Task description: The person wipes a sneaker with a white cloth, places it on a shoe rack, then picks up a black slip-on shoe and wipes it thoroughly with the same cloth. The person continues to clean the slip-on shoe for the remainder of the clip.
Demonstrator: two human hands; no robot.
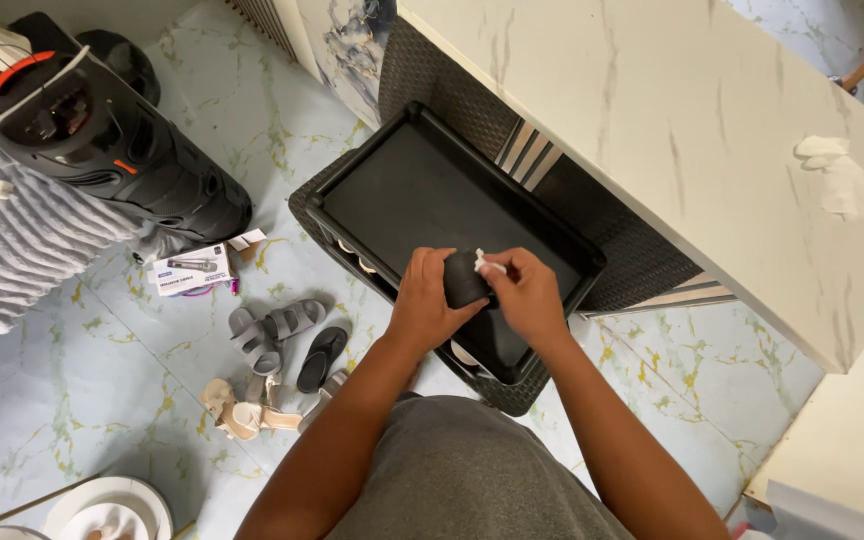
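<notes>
I have the left hand (427, 300) wrapped round a small dark rounded object (464, 280), fingers curled close about its left side so it sits steady above the near edge of the black tray (422, 190); the grip looks firm, which suits holding the thing fixed while the other hand works on it. The right hand (530, 295) is pinched shut on a small scrap of white cloth or tissue (487, 264), pressed against the top right of the object; held that way the scrap can rub the surface. The tray rests on a dark woven rack (642, 270) just beside the white marble-patterned counter (672, 110), where a crumpled white wipe (837, 175) lies at the far right. To the left on the tiled floor (102, 350) lie grey sandals (272, 330), a black slipper (320, 358) and a small printed box (190, 270).

Most of the object is covered by my fingers, so I cannot tell what it is; the rack's shelves under the tray are hidden; a black appliance (112, 140) at far left is cut off.
</notes>
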